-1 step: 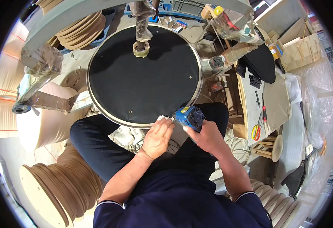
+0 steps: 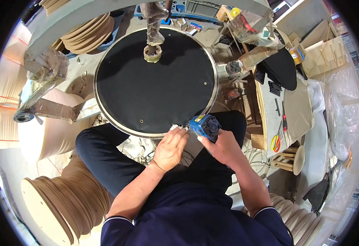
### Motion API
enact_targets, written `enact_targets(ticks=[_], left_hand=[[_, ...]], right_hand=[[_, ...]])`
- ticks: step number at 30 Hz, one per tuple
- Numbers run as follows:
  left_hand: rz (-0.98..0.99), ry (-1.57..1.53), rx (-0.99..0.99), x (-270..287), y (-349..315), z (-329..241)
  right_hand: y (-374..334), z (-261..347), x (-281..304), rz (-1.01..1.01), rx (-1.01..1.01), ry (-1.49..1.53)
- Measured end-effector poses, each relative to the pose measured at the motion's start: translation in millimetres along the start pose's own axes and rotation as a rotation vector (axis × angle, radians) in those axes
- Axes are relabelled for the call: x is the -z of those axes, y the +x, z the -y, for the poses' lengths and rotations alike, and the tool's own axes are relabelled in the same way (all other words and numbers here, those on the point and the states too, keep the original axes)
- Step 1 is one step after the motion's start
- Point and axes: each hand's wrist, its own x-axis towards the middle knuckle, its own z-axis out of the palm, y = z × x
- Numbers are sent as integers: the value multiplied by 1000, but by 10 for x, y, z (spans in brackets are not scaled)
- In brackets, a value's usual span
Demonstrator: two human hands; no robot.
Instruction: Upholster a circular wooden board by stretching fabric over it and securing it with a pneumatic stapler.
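Observation:
A large round panel (image 2: 154,90) covered in black fabric, with a pale rim, lies in front of my knees. My left hand (image 2: 170,151) is at its near edge, the fingers pressed together over the rim, with white coverings on some fingertips. What lies directly under those fingertips is hidden. My right hand (image 2: 224,151) grips a blue staple gun (image 2: 204,126) with a dark bolted cap. Its nose points left, against the panel's near-right edge and close beside my left fingertips.
A plastic-wrapped post (image 2: 154,33) comes down over the panel. At right, a bench (image 2: 269,110) holds scissors (image 2: 275,142), a red-handled screwdriver (image 2: 285,122) and black strips. Stacked wooden rounds (image 2: 62,201) stand at lower left. A wooden stool (image 2: 298,160) is beside the bench.
The round panel has shifted very slightly, its far edge coming a little nearer. Both hands and the staple gun look nearly still.

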Motion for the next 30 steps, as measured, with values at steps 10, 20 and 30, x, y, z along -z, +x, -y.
enact_targets(ticks=[10,20,30], left_hand=[[-156,26,111,599,-135,279],[-169,144,127,684,-344,441],[-119,75,96,544,-316,317]], right_hand=[[58,-245,74,-101,4,68],[67,-210,95,-61,-24,146],[0,-144,3,-85,60,133]])
